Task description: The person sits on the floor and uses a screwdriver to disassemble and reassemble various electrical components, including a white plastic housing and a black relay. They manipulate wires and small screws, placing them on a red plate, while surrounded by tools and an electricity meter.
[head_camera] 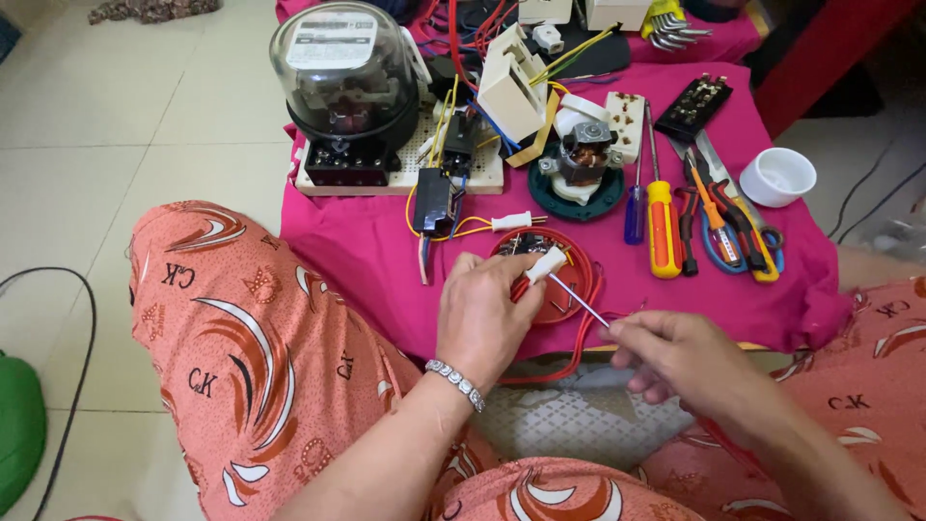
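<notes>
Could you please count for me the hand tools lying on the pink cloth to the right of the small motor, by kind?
Screwdrivers: 2
Pliers and cutters: 3, though they overlap, so I may be off
White cup (not a tool): 1
Total: 6

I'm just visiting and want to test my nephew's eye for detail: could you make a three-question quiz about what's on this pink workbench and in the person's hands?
1. True or false: the left hand holds a small white connector over the round red part.
2. What does the right hand hold?
A. a thin metal screwdriver shaft
B. a hammer
C. a paintbrush
3. Fill in: the electricity meter has a clear dome and stands at the ____ of the pink cloth.

Key: 1 true; 2 A; 3 back left. The yellow-handled screwdriver and the white cup lie untouched to the right.
</notes>
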